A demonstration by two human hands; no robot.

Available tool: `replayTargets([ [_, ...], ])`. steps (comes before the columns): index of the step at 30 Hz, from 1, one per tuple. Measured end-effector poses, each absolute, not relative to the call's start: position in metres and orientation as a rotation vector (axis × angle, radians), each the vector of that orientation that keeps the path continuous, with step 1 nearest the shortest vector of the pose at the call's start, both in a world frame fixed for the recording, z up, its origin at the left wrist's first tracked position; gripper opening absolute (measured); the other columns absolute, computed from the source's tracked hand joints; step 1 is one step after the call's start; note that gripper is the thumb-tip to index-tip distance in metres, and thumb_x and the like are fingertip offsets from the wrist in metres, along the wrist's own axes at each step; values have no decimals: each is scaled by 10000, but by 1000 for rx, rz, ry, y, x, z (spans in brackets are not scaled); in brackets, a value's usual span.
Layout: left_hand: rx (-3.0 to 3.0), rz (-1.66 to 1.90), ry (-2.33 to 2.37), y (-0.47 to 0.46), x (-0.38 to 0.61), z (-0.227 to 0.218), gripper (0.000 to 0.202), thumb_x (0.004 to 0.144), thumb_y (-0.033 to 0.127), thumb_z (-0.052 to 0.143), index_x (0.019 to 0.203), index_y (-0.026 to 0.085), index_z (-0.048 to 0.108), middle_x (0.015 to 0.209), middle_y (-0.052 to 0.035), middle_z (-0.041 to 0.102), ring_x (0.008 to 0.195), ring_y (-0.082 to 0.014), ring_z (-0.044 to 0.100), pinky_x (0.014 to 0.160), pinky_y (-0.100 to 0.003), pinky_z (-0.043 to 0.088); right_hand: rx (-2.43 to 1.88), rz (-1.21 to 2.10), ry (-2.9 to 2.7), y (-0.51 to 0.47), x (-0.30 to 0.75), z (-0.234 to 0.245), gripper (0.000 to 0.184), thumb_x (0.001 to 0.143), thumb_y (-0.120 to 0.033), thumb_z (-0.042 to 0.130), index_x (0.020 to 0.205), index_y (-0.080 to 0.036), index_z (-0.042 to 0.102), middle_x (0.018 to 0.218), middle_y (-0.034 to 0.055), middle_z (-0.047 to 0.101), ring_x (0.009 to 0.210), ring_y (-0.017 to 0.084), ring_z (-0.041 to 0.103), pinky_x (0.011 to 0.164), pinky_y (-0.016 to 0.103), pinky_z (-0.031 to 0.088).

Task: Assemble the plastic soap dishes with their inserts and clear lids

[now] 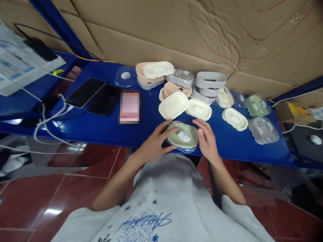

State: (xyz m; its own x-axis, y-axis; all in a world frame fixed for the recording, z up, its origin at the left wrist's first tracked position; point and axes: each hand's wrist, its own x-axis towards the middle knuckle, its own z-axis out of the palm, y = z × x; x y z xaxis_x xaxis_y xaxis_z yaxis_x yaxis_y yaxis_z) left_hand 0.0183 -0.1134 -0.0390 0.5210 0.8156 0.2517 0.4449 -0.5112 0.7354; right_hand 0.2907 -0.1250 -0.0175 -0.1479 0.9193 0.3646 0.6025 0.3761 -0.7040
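A pale green oval box [172, 137] with a clear lid and a round sticker lies at the table's front edge, right before me. Around its left side my left hand [161, 138] is open, fingers spread, some over the lid. My right hand [205, 136] is by its right end, fingers stretched out and slightly bent; whether it touches the box I cannot tell. Just behind the box lie a cream oval lid [173, 105] and a cream oval tray [199, 109]. Another cream tray [235, 119] is farther right.
Peach boxes [146, 74] and grey boxes [211, 80] are piled at the back. Clear-lidded green [257, 106] and grey [263, 130] boxes sit at the right. On the left are black phones [85, 92], a blurred-out screen [129, 107] and white cables [54, 119]. Cardboard [151, 30] walls the back.
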Motion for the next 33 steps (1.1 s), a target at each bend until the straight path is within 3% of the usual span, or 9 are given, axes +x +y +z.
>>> replayTargets([
  [3,2111,820,1024,-113,19,-41,760,982,409,820,1629,425,422,1696,-104,397,1571,-355,459,1291,-620,449,-1202,392,-2228,-137,288,-11,618,1090,-639,535,1649,-378,503,1744,91,434,1618,349,413,1309,635,387],
  [5,2112,831,1015,-113,19,-42,769,988,412,813,1639,426,404,1685,-110,399,1570,-356,458,1280,-611,466,-1155,293,-2424,-141,288,-8,721,1029,-660,641,1674,-390,466,1777,90,384,1651,393,345,1328,705,308],
  [12,2138,826,1049,-113,21,-45,820,1010,419,787,1691,419,330,1677,-118,418,1569,-348,466,1298,-579,448,-984,431,-2559,-120,309,4,632,1097,-364,619,1695,-423,427,1805,-10,326,1706,341,215,1325,672,372],
  [15,2138,831,1060,-111,20,-46,792,1027,437,761,1693,426,332,1695,-109,420,1584,-348,451,1308,-589,428,-922,464,-2575,-109,312,2,611,1091,-335,621,1678,-402,466,1801,-10,339,1705,347,217,1322,677,382],
  [19,2123,809,1038,-111,17,-42,776,1035,456,745,1693,428,335,1702,-102,426,1592,-333,447,1315,-577,418,-1015,304,-2560,-112,308,-12,580,1051,-440,700,1613,-403,562,1770,2,406,1683,381,273,1328,673,377],
  [23,2198,793,1026,-113,17,-34,791,1054,477,708,1722,397,290,1770,-120,341,1634,-340,382,1327,-571,392,-1097,188,-2519,-133,322,-17,583,1046,-438,708,1610,-399,563,1733,31,469,1660,386,326,1304,653,413],
  [28,2409,690,1261,-110,31,-34,782,1102,507,592,1759,277,236,1827,-181,223,1692,-466,176,1318,-747,239,-1444,-46,-2354,-172,379,-17,625,1049,-404,687,1642,-430,491,1728,70,475,1613,414,403,1253,713,360],
  [30,2461,652,1323,-109,37,-35,768,1100,509,591,1748,245,275,1786,-194,326,1666,-484,237,1306,-767,218,-1582,-153,-2239,-182,407,-20,610,1052,-378,663,1639,-415,498,1717,86,489,1599,417,419,1235,703,354],
  [33,2547,696,1378,-109,40,-34,594,1101,446,599,1633,206,489,1558,-196,597,1520,-435,477,1302,-706,270,-1701,-292,-2113,-183,435,-24,577,1061,-323,602,1631,-379,523,1708,104,498,1587,418,428,1219,684,361],
])
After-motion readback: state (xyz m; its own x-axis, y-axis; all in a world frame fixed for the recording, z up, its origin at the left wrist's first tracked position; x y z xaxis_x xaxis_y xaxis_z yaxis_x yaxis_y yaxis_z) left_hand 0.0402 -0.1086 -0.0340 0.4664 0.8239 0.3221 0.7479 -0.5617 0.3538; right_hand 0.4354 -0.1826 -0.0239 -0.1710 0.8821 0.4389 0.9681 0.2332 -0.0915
